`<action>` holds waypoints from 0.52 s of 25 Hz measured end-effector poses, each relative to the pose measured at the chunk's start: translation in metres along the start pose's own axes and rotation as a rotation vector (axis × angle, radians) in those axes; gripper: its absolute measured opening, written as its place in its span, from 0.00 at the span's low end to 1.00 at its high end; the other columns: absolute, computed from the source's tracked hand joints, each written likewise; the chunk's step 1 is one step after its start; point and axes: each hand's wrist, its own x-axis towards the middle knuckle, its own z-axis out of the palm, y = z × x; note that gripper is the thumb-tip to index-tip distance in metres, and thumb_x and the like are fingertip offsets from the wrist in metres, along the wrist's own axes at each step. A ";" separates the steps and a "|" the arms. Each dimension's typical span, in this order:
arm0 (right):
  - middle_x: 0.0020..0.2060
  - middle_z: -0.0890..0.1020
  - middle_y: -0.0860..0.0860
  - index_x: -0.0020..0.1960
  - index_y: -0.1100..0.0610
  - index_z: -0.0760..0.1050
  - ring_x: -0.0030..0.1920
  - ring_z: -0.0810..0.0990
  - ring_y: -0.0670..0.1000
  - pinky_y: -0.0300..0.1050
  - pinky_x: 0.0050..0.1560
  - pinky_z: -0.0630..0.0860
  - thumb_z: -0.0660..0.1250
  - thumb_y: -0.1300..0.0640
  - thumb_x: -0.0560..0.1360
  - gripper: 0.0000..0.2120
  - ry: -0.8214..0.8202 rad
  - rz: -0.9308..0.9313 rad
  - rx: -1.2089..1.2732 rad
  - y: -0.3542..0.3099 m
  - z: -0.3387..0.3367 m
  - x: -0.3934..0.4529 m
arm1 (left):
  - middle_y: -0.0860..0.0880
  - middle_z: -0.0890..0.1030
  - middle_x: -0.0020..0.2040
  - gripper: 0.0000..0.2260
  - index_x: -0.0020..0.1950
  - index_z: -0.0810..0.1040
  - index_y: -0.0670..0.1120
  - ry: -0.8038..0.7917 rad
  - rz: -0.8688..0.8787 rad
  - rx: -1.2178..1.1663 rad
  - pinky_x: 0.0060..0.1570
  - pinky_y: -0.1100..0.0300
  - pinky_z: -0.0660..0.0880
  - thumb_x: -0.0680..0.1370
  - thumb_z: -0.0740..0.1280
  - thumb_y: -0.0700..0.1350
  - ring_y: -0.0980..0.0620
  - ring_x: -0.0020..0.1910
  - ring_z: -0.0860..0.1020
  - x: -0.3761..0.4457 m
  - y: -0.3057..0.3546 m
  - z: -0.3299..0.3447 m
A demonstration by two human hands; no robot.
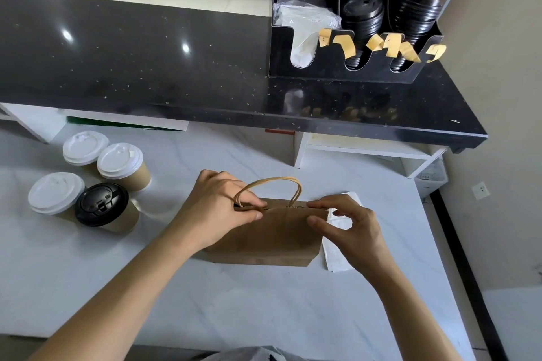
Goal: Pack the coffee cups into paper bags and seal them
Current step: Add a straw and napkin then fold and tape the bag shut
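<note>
A brown paper bag (pixel 272 239) with a twisted paper handle (pixel 271 183) stands on the white worktop (pixel 146 287) in the middle. My left hand (pixel 218 208) pinches the bag's top edge at its left end, beside the handle. My right hand (pixel 341 224) pinches the top edge at the right end, thumb in front. The bag's mouth is pressed shut between them, so its contents are hidden. Several lidded coffee cups stand at the left: three with white lids (pixel 120 160) (pixel 82 146) (pixel 55 192) and one with a black lid (pixel 101 204).
A white paper bag (pixel 337 255) lies flat behind the brown bag on the right. On the raised black counter (pixel 132 61), a black organiser (pixel 352 64) holds stacked black lids and carries several brown tape strips (pixel 390 45) on its front edge. White shelving sits under the counter.
</note>
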 end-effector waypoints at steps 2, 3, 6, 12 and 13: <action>0.46 0.86 0.42 0.47 0.49 0.87 0.53 0.83 0.45 0.31 0.52 0.72 0.78 0.59 0.73 0.07 -0.010 -0.012 0.037 -0.002 0.000 0.002 | 0.63 0.85 0.45 0.07 0.49 0.86 0.64 -0.029 -0.020 0.055 0.63 0.53 0.61 0.72 0.76 0.59 0.61 0.55 0.72 0.001 0.004 -0.003; 0.45 0.86 0.43 0.46 0.50 0.88 0.52 0.83 0.46 0.31 0.51 0.72 0.78 0.59 0.73 0.06 0.003 -0.013 0.055 -0.003 0.000 0.003 | 0.63 0.83 0.47 0.06 0.49 0.86 0.64 -0.029 -0.031 0.099 0.63 0.56 0.59 0.73 0.76 0.58 0.61 0.57 0.69 0.001 0.006 -0.003; 0.44 0.86 0.45 0.46 0.49 0.88 0.51 0.83 0.47 0.32 0.50 0.73 0.78 0.58 0.72 0.05 0.037 -0.013 0.060 -0.003 0.005 0.007 | 0.62 0.76 0.47 0.08 0.51 0.84 0.64 0.027 -0.065 0.142 0.59 0.62 0.56 0.74 0.75 0.53 0.59 0.56 0.62 0.002 0.016 0.004; 0.43 0.86 0.46 0.46 0.52 0.89 0.49 0.84 0.47 0.31 0.48 0.73 0.79 0.60 0.72 0.05 0.054 -0.037 0.070 -0.001 0.006 0.006 | 0.62 0.83 0.44 0.09 0.49 0.85 0.63 0.068 -0.089 -0.016 0.60 0.53 0.68 0.70 0.76 0.60 0.53 0.52 0.74 0.007 0.029 0.024; 0.43 0.86 0.46 0.46 0.52 0.89 0.49 0.84 0.46 0.31 0.48 0.73 0.79 0.60 0.71 0.05 0.055 -0.038 0.071 -0.001 0.006 0.007 | 0.62 0.84 0.44 0.10 0.48 0.85 0.64 0.076 -0.084 -0.019 0.59 0.52 0.69 0.69 0.75 0.63 0.53 0.51 0.76 0.008 0.030 0.027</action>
